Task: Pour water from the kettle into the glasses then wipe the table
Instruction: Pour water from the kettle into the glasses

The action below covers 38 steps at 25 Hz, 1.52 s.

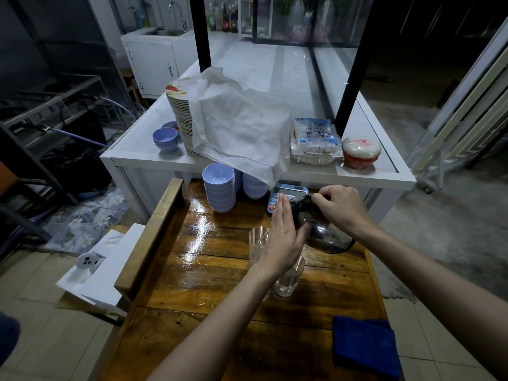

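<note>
A dark glass kettle point(324, 232) with a black lid stands on the wooden table point(214, 276), toward its far right. My right hand point(339, 207) grips the black top of the kettle. Flat, with its fingers together, my left hand point(283, 237) presses against the kettle's left side, thumb under the body. Two clear glasses stand just in front: one point(257, 239) left of my left hand, the other point(290, 279) partly hidden under my left wrist. A folded blue cloth point(365, 346) lies at the table's near right corner.
Stacks of lilac bowls point(220, 188) and a calculator point(288, 192) sit at the table's far edge. Behind is a white counter point(137, 158) with a plate stack under a white cloth point(242, 127), a plastic packet point(316, 141) and a red-and-white lidded tub point(361, 152). The tabletop shines wet.
</note>
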Each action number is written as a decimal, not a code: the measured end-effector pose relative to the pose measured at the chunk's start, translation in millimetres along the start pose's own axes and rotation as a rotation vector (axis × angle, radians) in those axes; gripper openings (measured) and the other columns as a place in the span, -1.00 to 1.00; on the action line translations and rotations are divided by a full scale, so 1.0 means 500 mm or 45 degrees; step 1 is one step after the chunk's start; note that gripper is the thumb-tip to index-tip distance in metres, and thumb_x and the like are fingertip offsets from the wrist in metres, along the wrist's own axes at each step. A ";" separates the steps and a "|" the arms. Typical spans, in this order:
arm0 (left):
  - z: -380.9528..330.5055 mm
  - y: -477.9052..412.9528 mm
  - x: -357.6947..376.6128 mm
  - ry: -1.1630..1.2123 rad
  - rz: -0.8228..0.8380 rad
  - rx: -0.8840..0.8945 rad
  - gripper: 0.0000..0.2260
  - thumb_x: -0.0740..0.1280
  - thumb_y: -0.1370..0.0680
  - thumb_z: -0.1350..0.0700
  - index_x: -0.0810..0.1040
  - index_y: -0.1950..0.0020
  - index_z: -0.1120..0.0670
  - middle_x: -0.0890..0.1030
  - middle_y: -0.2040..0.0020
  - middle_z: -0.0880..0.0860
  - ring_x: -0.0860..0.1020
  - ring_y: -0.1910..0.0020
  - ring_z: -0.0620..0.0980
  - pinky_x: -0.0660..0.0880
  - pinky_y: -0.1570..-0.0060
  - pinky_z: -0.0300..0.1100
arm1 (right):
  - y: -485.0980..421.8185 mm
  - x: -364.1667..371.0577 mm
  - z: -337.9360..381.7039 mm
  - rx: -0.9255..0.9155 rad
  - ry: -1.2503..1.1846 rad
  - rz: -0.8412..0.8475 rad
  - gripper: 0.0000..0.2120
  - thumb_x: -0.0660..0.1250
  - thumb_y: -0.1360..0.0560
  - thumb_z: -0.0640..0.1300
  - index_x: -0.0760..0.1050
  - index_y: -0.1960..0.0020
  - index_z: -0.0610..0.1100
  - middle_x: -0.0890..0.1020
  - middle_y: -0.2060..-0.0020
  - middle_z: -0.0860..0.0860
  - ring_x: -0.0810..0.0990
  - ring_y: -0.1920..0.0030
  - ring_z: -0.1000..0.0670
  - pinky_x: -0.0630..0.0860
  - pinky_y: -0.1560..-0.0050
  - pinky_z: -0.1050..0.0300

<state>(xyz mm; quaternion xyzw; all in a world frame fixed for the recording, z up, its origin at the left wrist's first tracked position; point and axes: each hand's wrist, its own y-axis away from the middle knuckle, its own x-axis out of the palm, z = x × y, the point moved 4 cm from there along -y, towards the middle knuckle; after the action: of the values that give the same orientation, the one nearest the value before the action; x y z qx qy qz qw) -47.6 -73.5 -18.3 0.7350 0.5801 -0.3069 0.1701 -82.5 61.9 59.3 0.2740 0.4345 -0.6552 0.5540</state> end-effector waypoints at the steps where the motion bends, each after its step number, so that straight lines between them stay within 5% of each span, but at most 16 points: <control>1: 0.001 0.000 0.000 -0.003 -0.002 0.002 -0.31 0.08 -0.65 -0.10 -0.30 -0.56 0.13 -0.27 -0.57 0.05 -0.28 -0.53 -0.10 -0.19 -0.52 -0.13 | 0.000 0.000 0.001 -0.003 -0.001 -0.002 -0.66 0.28 -0.49 -0.01 0.60 0.37 -0.16 0.60 0.47 -0.08 0.57 0.35 -0.12 0.37 0.24 0.08; 18: 0.009 -0.005 -0.001 0.002 -0.005 0.016 -0.30 0.08 -0.65 -0.12 -0.28 -0.56 0.14 -0.26 -0.58 0.06 -0.27 -0.54 -0.07 -0.19 -0.52 -0.12 | 0.001 -0.006 0.019 -0.040 0.022 -0.032 -0.69 0.30 -0.50 -0.05 0.63 0.34 -0.17 0.60 0.47 -0.07 0.55 0.34 -0.11 0.30 0.18 0.10; 38: 0.007 -0.013 -0.001 -0.035 -0.023 0.018 -0.30 0.07 -0.64 -0.12 -0.30 -0.55 0.13 -0.27 -0.57 0.05 -0.29 -0.53 -0.09 -0.24 -0.50 -0.17 | -0.004 0.003 0.002 -0.008 -0.067 0.023 -0.69 0.28 -0.52 -0.01 0.59 0.36 -0.06 0.60 0.44 0.00 0.58 0.33 -0.07 0.55 0.15 -0.06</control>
<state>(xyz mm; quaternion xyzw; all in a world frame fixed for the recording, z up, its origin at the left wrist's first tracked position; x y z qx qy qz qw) -54.8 -74.3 -20.0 0.7268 0.5821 -0.3227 0.1700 -84.8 60.3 58.9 0.2588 0.4191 -0.6559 0.5720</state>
